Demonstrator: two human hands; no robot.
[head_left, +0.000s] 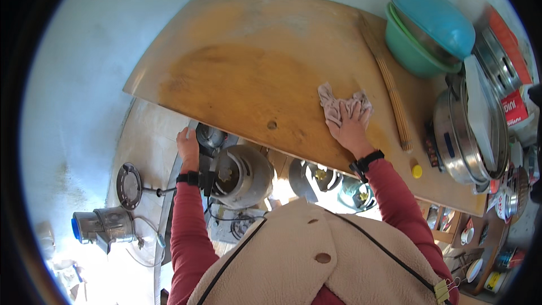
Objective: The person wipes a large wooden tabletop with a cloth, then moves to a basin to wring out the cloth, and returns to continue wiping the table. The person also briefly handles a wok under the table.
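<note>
My right hand (351,130) lies with its fingers spread on a crumpled pale pink cloth (332,107), pressing it against the brown wooden tabletop (237,79). Part of the cloth is hidden beneath the palm and fingers. Around the middle of the tabletop is a darker, more orange patch with a round knot in it. Just off the table's near left edge, my left hand (188,144) hangs with its fingers loosely bent and apart. It is close to a dark metal pot (211,134) partly under the tabletop, and I see nothing in it.
A bundle of thin sticks (389,87) lies right of the cloth, near a yellow cap (416,171). Green and blue basins (415,51) and steel pots (451,135) crowd the right side. Gas cylinders (251,175) stand below the near edge; a burner ring (130,186) is at left.
</note>
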